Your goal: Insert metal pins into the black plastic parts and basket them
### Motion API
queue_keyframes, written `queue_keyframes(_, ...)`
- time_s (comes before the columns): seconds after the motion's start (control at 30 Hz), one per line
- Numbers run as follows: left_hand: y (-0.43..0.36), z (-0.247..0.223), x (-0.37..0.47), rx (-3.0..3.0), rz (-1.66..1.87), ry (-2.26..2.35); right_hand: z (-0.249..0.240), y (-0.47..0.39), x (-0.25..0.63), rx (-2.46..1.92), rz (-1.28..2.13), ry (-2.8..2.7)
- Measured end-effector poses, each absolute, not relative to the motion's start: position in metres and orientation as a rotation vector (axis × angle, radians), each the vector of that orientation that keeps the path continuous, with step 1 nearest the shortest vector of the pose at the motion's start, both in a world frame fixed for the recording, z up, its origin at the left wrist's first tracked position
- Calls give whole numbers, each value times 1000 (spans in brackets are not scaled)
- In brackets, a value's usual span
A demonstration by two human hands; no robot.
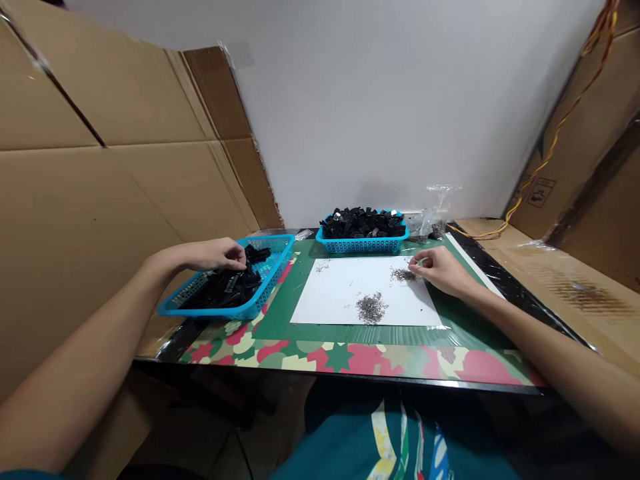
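My left hand [223, 255] hovers over the blue basket [283, 263] on the left, thumb and fingers pinched together just above a heap of black plastic pieces [240, 288]. Whatever it may hold is hidden by the fingers. At the right side of a white sheet [330, 293], my right hand [436, 268] has its thumb and forefinger closed at a small pile of tiny metal parts [403, 275]. Anything between those fingertips is too small to name. A larger pile of tiny metal parts [371, 308] lies near the sheet's front edge, and a thin scatter [321, 267] sits at its back left.
A second blue basket [363, 246], heaped with black pieces, stands behind the sheet. Clear plastic bags [425, 223] are beside it. Cardboard [125, 187] walls the left side, and a yellow-orange cable [550, 143] hangs at the right. The green mat [280, 313] has a patterned front border.
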State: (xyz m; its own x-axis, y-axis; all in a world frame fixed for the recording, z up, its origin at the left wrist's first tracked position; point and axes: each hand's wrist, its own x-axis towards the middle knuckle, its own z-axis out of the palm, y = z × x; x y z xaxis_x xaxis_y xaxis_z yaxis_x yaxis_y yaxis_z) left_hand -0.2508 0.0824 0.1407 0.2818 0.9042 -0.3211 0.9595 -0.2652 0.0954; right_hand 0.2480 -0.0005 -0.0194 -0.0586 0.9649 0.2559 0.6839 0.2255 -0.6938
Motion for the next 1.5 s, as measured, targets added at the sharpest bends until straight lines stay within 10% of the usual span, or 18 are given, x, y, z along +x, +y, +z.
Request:
queue_keyframes(0.6,45,143,-128,2492,697,1450,7,-14,247,-1057,1281,-1472)
queue_keyframes(1.0,36,27,6,1462,872,816,11,-13,248,-947,1104,-1584)
queue_keyframes(1.5,9,12,12,1167,802,697,12,-25,227,-1064,847,-1735)
